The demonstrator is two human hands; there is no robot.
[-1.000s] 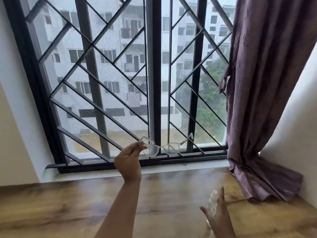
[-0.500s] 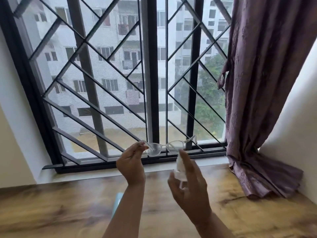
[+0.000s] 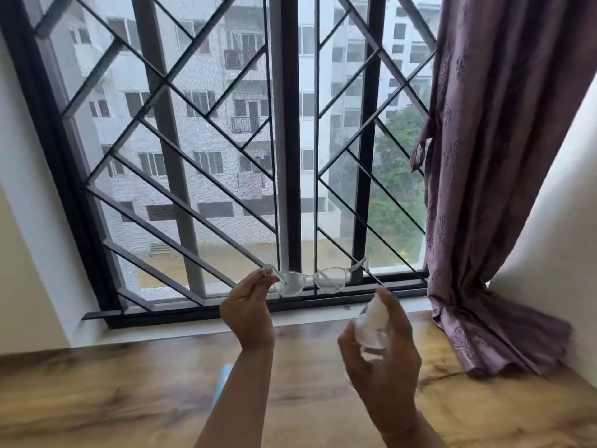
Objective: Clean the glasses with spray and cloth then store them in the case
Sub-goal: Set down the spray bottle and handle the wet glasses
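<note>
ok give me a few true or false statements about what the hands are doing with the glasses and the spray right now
1. The left hand holds the glasses by one end of the frame. True.
2. The right hand is empty. False: it grips the spray bottle.
3. The glasses lie on the wooden table. False: they are held up in the air in front of the window.
4. A purple curtain hangs at the right of the window. True.
5. A light blue thing shows on the table, partly hidden by the left forearm. True.
</note>
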